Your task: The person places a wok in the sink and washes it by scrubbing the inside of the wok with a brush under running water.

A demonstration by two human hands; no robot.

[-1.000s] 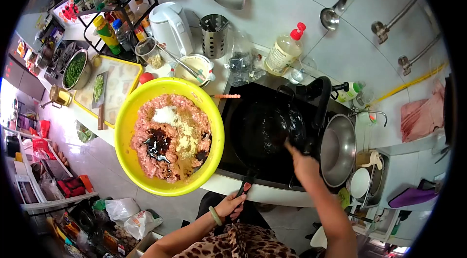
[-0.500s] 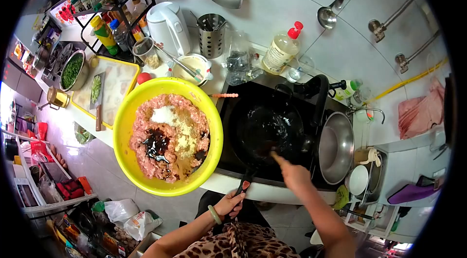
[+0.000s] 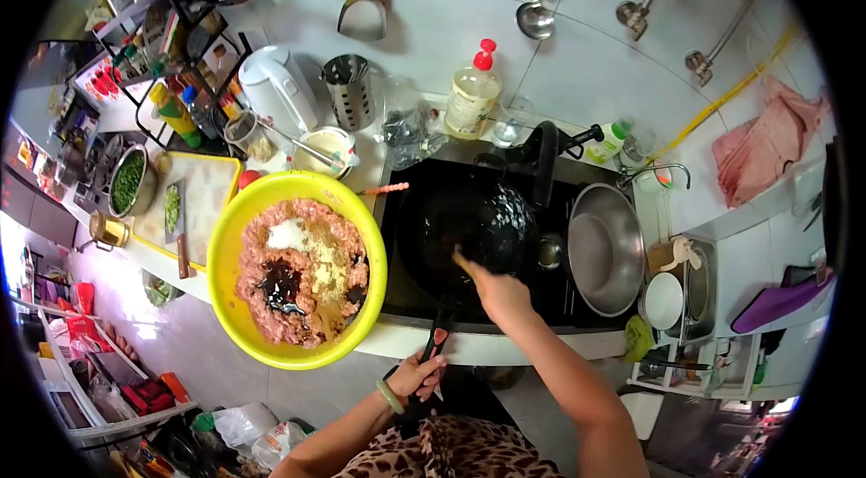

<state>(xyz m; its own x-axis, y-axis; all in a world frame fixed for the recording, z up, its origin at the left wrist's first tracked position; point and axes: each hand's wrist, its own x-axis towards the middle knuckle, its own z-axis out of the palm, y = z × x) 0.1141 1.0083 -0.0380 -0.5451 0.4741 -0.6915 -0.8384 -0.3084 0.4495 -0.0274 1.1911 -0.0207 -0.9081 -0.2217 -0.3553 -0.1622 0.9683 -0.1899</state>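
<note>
A black wok (image 3: 469,221) sits on the dark stovetop, its inside wet and shiny. My left hand (image 3: 417,376), with a pale green bangle at the wrist, is closed around the wok handle (image 3: 437,338). My right hand (image 3: 499,296) reaches over the wok's near side, closed on a tan, wooden-looking tool (image 3: 463,261). The tool's far end is hard to make out against the wok. Left of the wok stands a large yellow bowl (image 3: 376,311) of minced meat (image 3: 298,284), topped with white and yellowish powders and dark sauce.
Right of the wok are a metal basin (image 3: 636,248) and a white bowl (image 3: 664,300) by the sink. Behind it stand a soap bottle (image 3: 472,99) and a black faucet (image 3: 545,162). A cutting board (image 3: 212,176) with a cleaver (image 3: 181,239) lies at the left.
The camera view has shifted, so the counter things sit further left. My right hand has moved with the tool inside the wok; my left hand keeps hold of the handle.
</note>
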